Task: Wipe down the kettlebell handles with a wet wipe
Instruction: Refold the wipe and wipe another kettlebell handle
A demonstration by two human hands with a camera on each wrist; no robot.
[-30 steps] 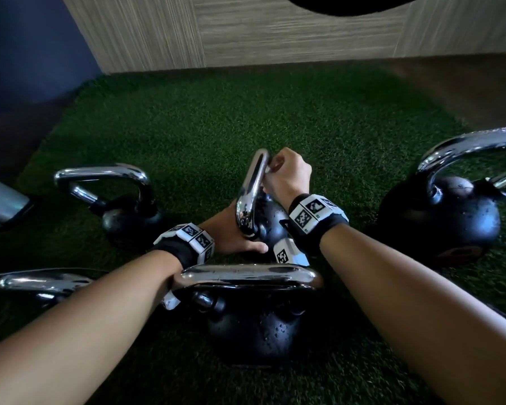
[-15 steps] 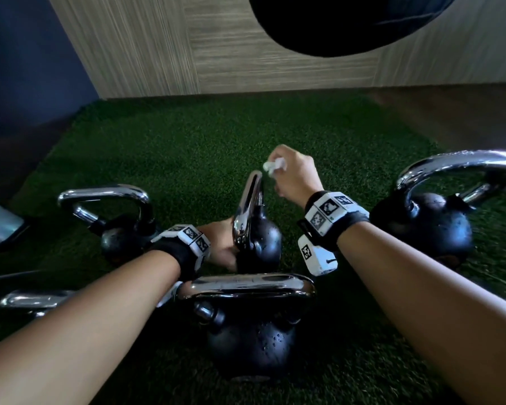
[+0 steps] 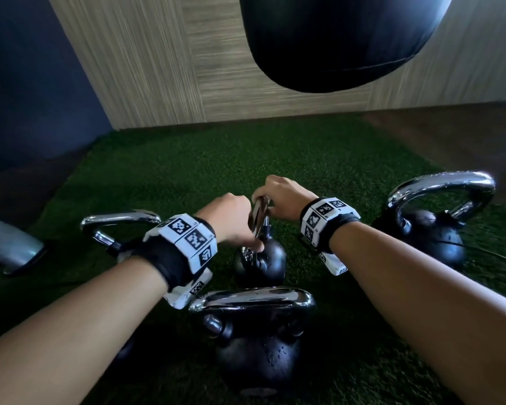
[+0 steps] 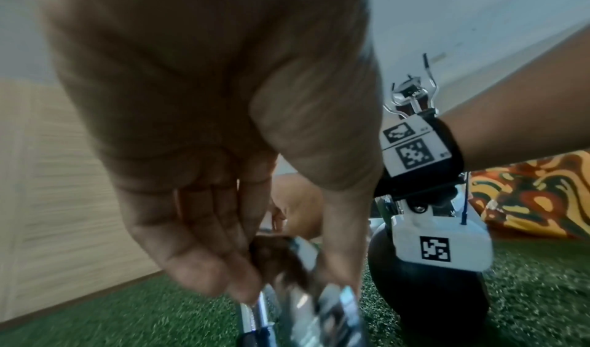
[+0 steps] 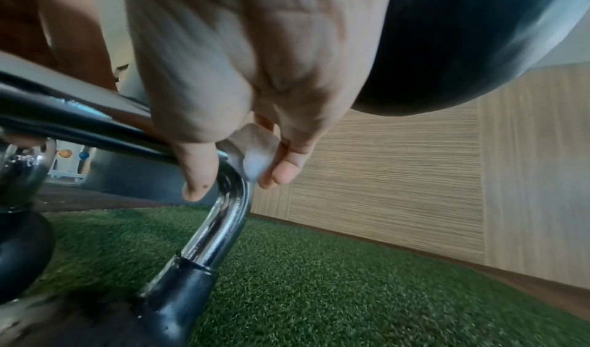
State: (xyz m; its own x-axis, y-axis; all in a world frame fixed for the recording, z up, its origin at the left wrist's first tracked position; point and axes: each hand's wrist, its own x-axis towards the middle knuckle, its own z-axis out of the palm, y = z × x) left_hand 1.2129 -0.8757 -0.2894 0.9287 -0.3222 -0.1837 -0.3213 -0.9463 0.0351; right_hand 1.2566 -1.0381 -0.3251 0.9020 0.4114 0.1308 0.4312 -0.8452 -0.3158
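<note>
A small black kettlebell (image 3: 263,261) stands on the green turf (image 3: 187,171) at the centre, its chrome handle (image 3: 257,219) end-on to me. My left hand (image 3: 231,223) grips the near side of that handle, with fingers and thumb pinching the chrome bar (image 4: 300,302). My right hand (image 3: 281,197) sits on the far top of the handle. There, in the right wrist view, its fingers hold a crumpled white wet wipe (image 5: 255,150) against the bend of the handle (image 5: 226,208). The wipe is hidden in the head view.
A bigger kettlebell (image 3: 257,346) stands just in front of me, another (image 3: 433,238) to the right, and one's handle (image 3: 120,219) shows on the left. A black punching bag (image 3: 333,39) hangs overhead. A wood-panel wall (image 3: 158,68) closes the back.
My right hand, which had lifted off with the wipe, has come back down onto the handle's top. My left hand has moved up from the ball to grip the handle.
</note>
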